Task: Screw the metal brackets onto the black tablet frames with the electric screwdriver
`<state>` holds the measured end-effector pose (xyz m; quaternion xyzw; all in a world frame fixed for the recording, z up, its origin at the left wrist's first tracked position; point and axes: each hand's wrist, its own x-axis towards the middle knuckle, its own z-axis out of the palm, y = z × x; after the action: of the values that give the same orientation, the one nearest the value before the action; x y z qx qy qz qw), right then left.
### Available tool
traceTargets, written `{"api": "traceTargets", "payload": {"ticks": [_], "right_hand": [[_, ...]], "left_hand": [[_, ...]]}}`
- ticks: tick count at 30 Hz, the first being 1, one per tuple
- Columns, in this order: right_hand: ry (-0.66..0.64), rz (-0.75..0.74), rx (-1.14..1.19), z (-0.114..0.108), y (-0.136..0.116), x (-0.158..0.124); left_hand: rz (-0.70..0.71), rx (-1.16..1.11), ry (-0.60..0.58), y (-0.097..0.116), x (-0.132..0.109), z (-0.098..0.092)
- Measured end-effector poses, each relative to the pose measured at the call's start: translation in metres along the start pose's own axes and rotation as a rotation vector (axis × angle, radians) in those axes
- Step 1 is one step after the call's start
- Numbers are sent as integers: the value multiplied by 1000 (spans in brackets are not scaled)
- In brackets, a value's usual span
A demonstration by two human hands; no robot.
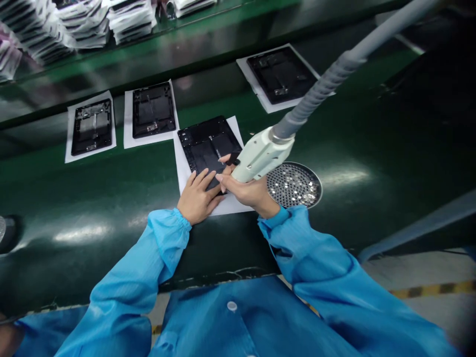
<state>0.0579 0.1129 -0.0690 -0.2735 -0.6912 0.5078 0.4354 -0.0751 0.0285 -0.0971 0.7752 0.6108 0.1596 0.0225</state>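
A black tablet housing [203, 148] lies tilted on a white sheet [232, 206] in front of me. My left hand [197, 196] rests flat over its lower left part, fingers spread. My right hand [249, 191] is wrapped around a pale green handheld tool [260, 153], whose upper end joins a thick grey hose [323, 89]. The tool's working end is hidden by my fingers, over the housing's lower right side. Just right of this hand sits a round perforated metal dish [277, 191] holding several small shiny pieces.
Two more black housings [91, 126] [154, 111] lie on white sheets to the left, another housing [280, 74] at the back right. A green shelf [201, 37] at the back carries stacks of white-wrapped items [130, 22]. The hose slants across the upper right.
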Motion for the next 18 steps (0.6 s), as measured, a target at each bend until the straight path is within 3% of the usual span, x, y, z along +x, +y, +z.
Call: {"api": "traceTargets", "payload": {"ticks": [11, 14, 18], "right_hand": [[86, 56, 88, 4, -5, 4], [218, -14, 80, -15, -18, 12], [435, -132, 24, -57, -27, 22]], "left_hand": [[45, 36, 24, -7, -5, -3], [82, 39, 4, -7, -17, -9], [137, -12, -16, -9, -37, -19]]}}
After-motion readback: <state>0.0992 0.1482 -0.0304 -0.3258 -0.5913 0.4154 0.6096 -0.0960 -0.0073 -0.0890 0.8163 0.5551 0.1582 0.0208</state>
